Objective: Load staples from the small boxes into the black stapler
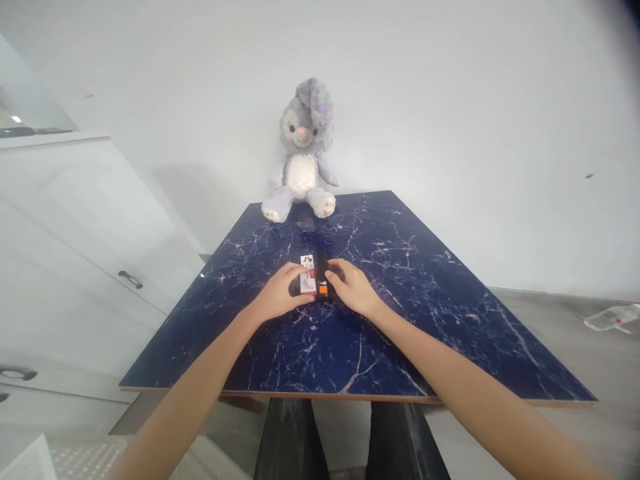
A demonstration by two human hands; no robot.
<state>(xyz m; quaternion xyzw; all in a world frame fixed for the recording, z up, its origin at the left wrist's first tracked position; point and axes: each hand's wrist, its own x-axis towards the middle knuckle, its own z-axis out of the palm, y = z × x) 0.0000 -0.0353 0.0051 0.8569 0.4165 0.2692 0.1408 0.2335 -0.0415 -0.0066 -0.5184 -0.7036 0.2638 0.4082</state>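
A small white and red printed box [308, 283] lies on the blue marbled table, its long side pointing away from me. My left hand [283, 291] grips it, fingers at the far end and thumb at the near end. Right beside it is a slim black object [321, 265] with an orange patch near its close end; its kind is not clear. My right hand [350, 287] has its thumb and curled fingers at that black object's right side. The two things lie side by side between my hands, touching or almost touching.
A grey plush rabbit [301, 150] sits at the table's far edge against the white wall. White cabinets [75, 233] with dark handles stand at the left. A clear plastic bottle [613, 317] lies on the floor at the right. The table's near edge [330, 398] is above my legs.
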